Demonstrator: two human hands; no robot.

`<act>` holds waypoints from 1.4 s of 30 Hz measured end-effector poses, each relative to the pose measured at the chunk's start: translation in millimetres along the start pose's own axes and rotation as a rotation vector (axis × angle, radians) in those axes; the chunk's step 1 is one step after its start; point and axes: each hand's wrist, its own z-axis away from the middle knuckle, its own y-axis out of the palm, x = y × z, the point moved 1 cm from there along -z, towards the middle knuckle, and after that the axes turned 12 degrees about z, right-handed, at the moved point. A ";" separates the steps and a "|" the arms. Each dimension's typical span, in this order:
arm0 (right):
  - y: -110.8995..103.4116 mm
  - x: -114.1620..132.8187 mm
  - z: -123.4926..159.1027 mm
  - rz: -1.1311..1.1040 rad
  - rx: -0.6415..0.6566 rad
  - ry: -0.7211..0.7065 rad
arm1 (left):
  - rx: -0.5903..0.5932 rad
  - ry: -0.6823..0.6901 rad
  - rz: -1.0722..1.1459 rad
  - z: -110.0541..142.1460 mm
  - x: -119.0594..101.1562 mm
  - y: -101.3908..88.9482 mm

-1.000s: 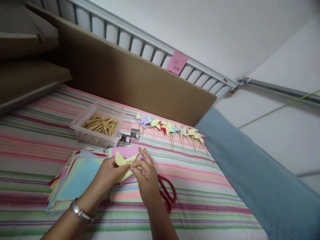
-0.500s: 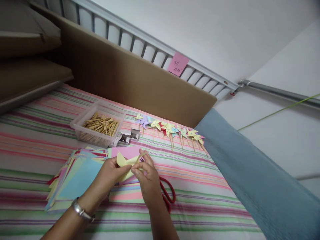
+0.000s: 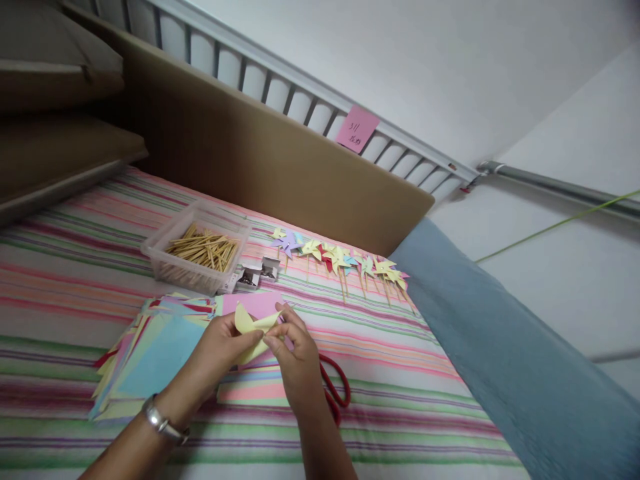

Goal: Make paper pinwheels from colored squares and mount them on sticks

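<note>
Both of my hands hold a pale yellow paper piece (image 3: 249,325) with its corners curled inward, just above the striped sheet (image 3: 390,373). My left hand (image 3: 220,347), with a metal bracelet at the wrist, pinches the paper from the left. From the right, my right hand (image 3: 296,357) pinches a folded corner toward the paper's middle. A stack of coloured paper squares (image 3: 150,350) lies under and left of my hands. Red-handled scissors (image 3: 335,387) lie partly hidden behind my right hand.
A clear plastic tub of wooden sticks (image 3: 200,253) stands behind the paper stack, with small boxes (image 3: 255,275) beside it. A row of several finished paper pinwheels (image 3: 345,260) lies further back. A cardboard panel (image 3: 260,160), a railing with a pink note (image 3: 356,129) and a blue cloth (image 3: 490,353) border the surface.
My right fingers have pressed the yellow paper's corner a little closer to its middle. Both hands stay in nearly the same place; the view has shifted slightly.
</note>
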 end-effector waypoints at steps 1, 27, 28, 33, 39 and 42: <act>0.1 0.4 -0.3 -0.015 0.000 -0.010 | 0.000 0.000 -0.002 0.2 -0.3 0.2; 4.4 -1.9 -3.6 -0.310 0.018 0.225 | 0.165 -0.128 0.223 3.4 2.2 2.6; 4.9 -3.2 -3.5 -0.312 0.016 0.228 | 0.171 -0.130 0.226 3.4 3.0 2.5; 8.8 -11.3 -2.9 -0.321 -0.010 0.231 | 0.129 -0.125 0.184 5.1 2.7 4.7; 7.7 -10.1 -2.6 -0.351 -0.001 0.211 | 0.134 -0.136 0.170 6.5 -1.1 7.3; 6.6 -7.9 -2.3 -0.367 0.001 0.203 | 0.123 -0.149 0.165 6.4 -1.0 6.9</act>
